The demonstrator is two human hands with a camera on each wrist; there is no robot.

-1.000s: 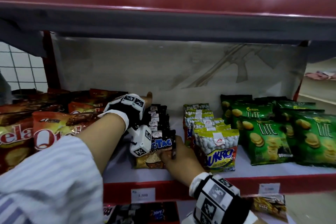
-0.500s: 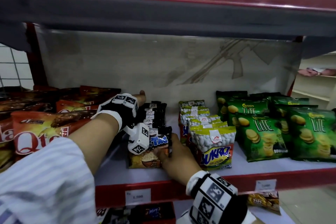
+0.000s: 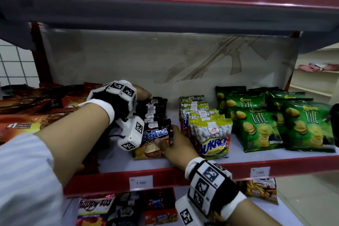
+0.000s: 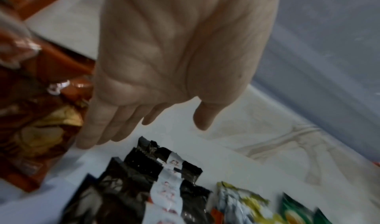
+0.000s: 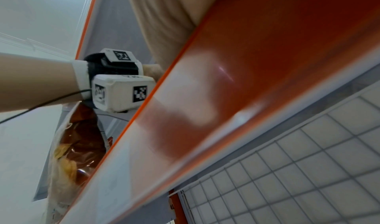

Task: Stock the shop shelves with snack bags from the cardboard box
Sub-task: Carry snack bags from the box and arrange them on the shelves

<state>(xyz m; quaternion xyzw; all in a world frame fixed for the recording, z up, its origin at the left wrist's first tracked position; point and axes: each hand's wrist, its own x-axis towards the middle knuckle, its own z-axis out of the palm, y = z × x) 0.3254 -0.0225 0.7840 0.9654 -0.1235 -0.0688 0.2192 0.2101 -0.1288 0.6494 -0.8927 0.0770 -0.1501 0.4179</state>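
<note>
A red-edged shop shelf (image 3: 183, 172) with a pale back panel carries rows of snack bags. On its left lie big red-brown chip bags (image 3: 23, 115), on its right stand green Chitato Lite bags (image 3: 256, 126), and just left of those is a row of Sukro peanut bags (image 3: 211, 134) with yellow tops. Between the chip bags and the Sukro row stands a row of black Tic Tac bags (image 3: 156, 112), packed front to back. A price tag (image 3: 140, 181) sits on the shelf's red front lip, and more snack packs (image 3: 95, 209) lie on the shelf below. The left hand (image 3: 143, 93) reaches to the back of the Tic Tac row; the left wrist view shows its grip loose, fingers (image 4: 98, 130) straight and together above the rearmost black bag, holding nothing. The right hand (image 3: 176, 143) is at the front of that row, its grip pinching the right side of the front Tic Tac bag (image 3: 156, 139), thumb on the bag's face, the bag standing on the shelf near the front edge.
</note>
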